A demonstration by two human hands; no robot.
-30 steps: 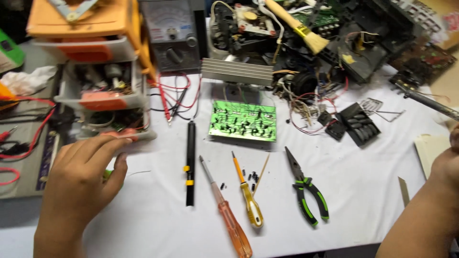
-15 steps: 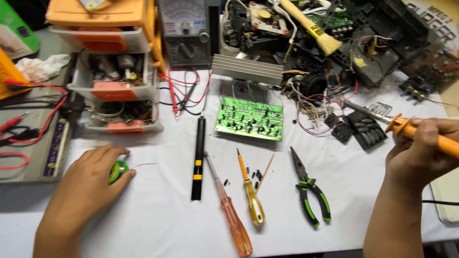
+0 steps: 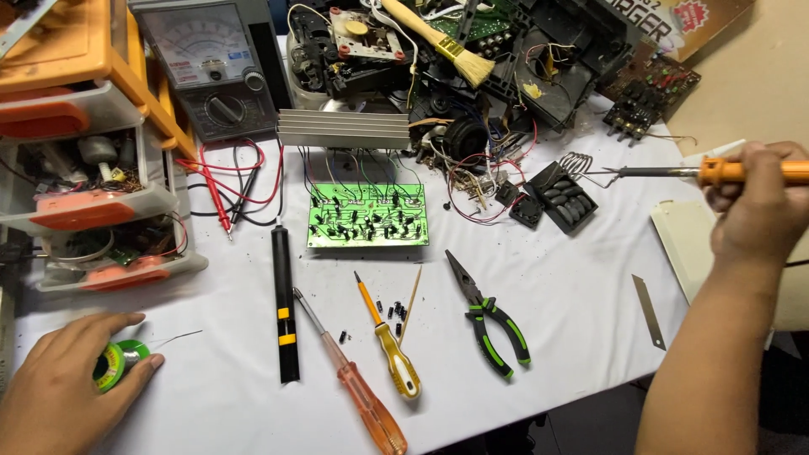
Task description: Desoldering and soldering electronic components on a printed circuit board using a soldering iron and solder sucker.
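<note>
My left hand [image 3: 63,383] rests at the lower left of the white table, fingers closed around a green spool of solder [image 3: 118,361] with a thin wire end sticking out to the right. My right hand [image 3: 758,206] at the right edge grips an orange-handled soldering iron [image 3: 674,172], held level with its metal tip pointing left near a coiled wire stand [image 3: 575,162]. A green circuit board [image 3: 367,216] with many black parts lies in the middle, wired to a ribbed metal heat sink [image 3: 342,129] behind it.
In front of the board lie a black desoldering pump [image 3: 284,299], two screwdrivers [image 3: 361,389] [image 3: 389,344], green-handled pliers [image 3: 493,320] and a loose blade [image 3: 648,310]. An analog multimeter [image 3: 211,63] with red and black leads, orange parts drawers [image 3: 93,160], a brush [image 3: 442,42] and dismantled electronics crowd the back.
My right hand came into view and raised the soldering iron at the right. My left hand moved down from the drawers and closed on the solder spool.
</note>
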